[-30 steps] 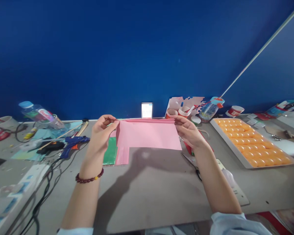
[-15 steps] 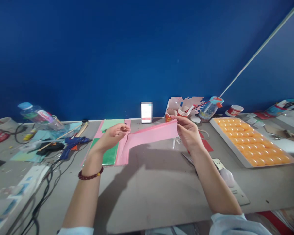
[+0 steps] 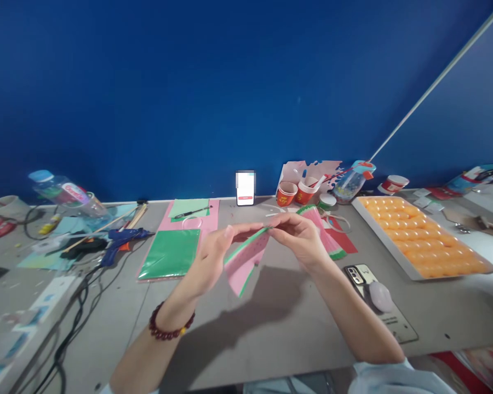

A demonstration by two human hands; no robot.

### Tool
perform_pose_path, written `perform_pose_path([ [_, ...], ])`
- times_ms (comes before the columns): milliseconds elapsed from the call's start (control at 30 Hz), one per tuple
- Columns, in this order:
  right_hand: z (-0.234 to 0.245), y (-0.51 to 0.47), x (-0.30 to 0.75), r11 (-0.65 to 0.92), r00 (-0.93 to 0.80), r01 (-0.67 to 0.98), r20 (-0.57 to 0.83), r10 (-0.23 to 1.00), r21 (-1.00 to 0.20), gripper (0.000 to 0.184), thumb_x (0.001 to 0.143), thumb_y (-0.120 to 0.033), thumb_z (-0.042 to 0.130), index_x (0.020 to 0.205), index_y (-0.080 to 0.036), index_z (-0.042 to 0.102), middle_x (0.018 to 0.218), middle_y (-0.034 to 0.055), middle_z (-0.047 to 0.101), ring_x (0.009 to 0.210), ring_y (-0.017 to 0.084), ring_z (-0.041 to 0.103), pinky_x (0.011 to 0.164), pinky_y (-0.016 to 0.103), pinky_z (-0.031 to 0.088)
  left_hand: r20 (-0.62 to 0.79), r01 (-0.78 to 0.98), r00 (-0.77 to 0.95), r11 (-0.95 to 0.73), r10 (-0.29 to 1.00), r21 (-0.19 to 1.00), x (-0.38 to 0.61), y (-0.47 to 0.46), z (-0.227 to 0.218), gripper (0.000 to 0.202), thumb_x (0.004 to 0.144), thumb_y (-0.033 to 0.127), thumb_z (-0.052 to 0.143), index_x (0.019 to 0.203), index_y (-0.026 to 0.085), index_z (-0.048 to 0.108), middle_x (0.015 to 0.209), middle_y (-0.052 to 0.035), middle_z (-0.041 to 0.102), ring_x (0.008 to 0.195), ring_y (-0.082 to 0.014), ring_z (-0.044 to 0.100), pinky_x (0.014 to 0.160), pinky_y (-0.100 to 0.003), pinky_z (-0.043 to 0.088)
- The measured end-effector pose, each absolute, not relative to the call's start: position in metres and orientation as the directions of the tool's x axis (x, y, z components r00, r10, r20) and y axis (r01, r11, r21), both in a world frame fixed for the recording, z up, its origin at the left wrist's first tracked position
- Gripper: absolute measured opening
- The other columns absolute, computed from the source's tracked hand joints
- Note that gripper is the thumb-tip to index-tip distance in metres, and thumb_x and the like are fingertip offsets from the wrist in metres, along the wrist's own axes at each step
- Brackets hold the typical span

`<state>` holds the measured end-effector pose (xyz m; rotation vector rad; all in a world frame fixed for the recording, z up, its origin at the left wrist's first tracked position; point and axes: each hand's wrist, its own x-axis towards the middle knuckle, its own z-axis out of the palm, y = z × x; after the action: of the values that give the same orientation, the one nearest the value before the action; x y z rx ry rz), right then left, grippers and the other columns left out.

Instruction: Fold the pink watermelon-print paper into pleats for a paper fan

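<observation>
A pink paper piece (image 3: 248, 257) with green edges and small dark specks, like a watermelon slice, hangs folded between my hands above the table. My right hand (image 3: 298, 235) pinches its upper green edge between thumb and fingers. Along the same edge lie the fingers of my left hand (image 3: 219, 249), closed on the paper, their tips partly hidden. Beyond my right hand, a second pleated pink-and-green paper piece (image 3: 318, 224) rests on the table, partly covered by that hand. To the left of my left hand is a green paper pack (image 3: 170, 254) on pink sheets.
A blue glue gun (image 3: 125, 241), cables and a bottle (image 3: 69, 191) are at the left. A lit phone (image 3: 245, 189) stands against the blue wall. Red paper cups (image 3: 287, 193), a tray of orange balls (image 3: 423, 238) and another phone (image 3: 384, 306) are at the right.
The plain pink strip stretched between my hands is gone from them; they now hold the green-edged pink paper. My hands have come closer together. A pen and the second pleated piece now show.
</observation>
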<state>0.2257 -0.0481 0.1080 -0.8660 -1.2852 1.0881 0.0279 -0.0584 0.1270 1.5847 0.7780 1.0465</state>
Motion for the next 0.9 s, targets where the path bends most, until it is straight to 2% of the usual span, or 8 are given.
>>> perform_pose_path([
  [167, 0.111, -0.058, 0.222, 0.521, 0.090, 0.025, 0.521, 0.849, -0.853, 0.004, 0.072, -0.020, 0.071, 0.072, -0.020, 0.067, 0.074, 0.0008, 0.066, 0.071, 0.013, 0.061, 0.064, 0.027, 0.051, 0.276, -0.091, 0.424, -0.263, 0.862, 0.961, 0.033, -0.063, 0.127, 0.053, 0.097, 0.048, 0.027, 0.114, 0.021, 0.068, 0.123, -0.0063, 0.064, 0.120, -0.0266, 0.054, 0.107, -0.045, 0.039],
  [300, 0.110, -0.064, 0.218, 0.637, 0.161, 0.203, 0.668, 0.727, -0.743, 0.006, 0.077, -0.015, 0.067, 0.078, -0.021, 0.068, 0.080, 0.0027, 0.068, 0.076, 0.015, 0.063, 0.067, 0.030, 0.051, 0.321, -0.070, 0.422, -0.323, 0.848, 0.944, 0.039, -0.071, 0.128, 0.036, 0.092, 0.039, 0.046, 0.123, 0.026, 0.062, 0.131, -0.0040, 0.058, 0.124, -0.0260, 0.051, 0.106, -0.044, 0.042],
  [433, 0.106, -0.068, 0.212, 0.678, 0.219, 0.391, 0.778, 0.588, -0.623, 0.013, 0.077, -0.010, 0.066, 0.080, -0.022, 0.067, 0.080, 0.0016, 0.068, 0.073, 0.015, 0.063, 0.065, 0.030, 0.052, 0.387, -0.004, 0.379, -0.417, 0.840, 0.909, 0.049, -0.085, 0.124, 0.043, 0.087, 0.026, 0.056, 0.130, 0.028, 0.055, 0.135, -0.0045, 0.054, 0.126, -0.0250, 0.050, 0.108, -0.045, 0.040],
  [600, 0.104, -0.071, 0.206, 0.677, 0.230, 0.505, 0.840, 0.492, -0.535, 0.015, 0.076, -0.009, 0.066, 0.081, -0.022, 0.065, 0.079, 0.0011, 0.067, 0.072, 0.015, 0.063, 0.064, 0.032, 0.053, 0.436, -0.003, 0.325, -0.460, 0.839, 0.888, 0.061, -0.095, 0.112, 0.047, 0.091, 0.019, 0.048, 0.136, 0.027, 0.047, 0.140, -0.0049, 0.050, 0.127, -0.0229, 0.049, 0.109, -0.042, 0.039],
  [800, 0.103, -0.071, 0.204, 0.694, 0.250, 0.490, 0.848, 0.467, -0.527, 0.017, 0.077, -0.007, 0.065, 0.084, -0.023, 0.066, 0.079, 0.0011, 0.067, 0.073, 0.015, 0.063, 0.065, 0.032, 0.053, 0.447, -0.034, 0.334, -0.463, 0.830, 0.886, 0.062, -0.101, 0.114, 0.049, 0.092, 0.018, 0.047, 0.139, 0.027, 0.043, 0.145, -0.0042, 0.042, 0.133, -0.0241, 0.042, 0.112, -0.040, 0.035],
  [900, 0.103, -0.071, 0.203, 0.710, 0.246, 0.485, 0.859, 0.450, -0.511, 0.018, 0.077, -0.007, 0.065, 0.085, -0.023, 0.068, 0.079, 0.0010, 0.068, 0.072, 0.015, 0.064, 0.065, 0.032, 0.054, 0.403, -0.059, 0.348, -0.409, 0.846, 0.910, 0.062, -0.104, 0.116, 0.050, 0.091, 0.020, 0.048, 0.140, 0.027, 0.042, 0.147, -0.0043, 0.040, 0.136, -0.0252, 0.037, 0.113, -0.041, 0.032],
])
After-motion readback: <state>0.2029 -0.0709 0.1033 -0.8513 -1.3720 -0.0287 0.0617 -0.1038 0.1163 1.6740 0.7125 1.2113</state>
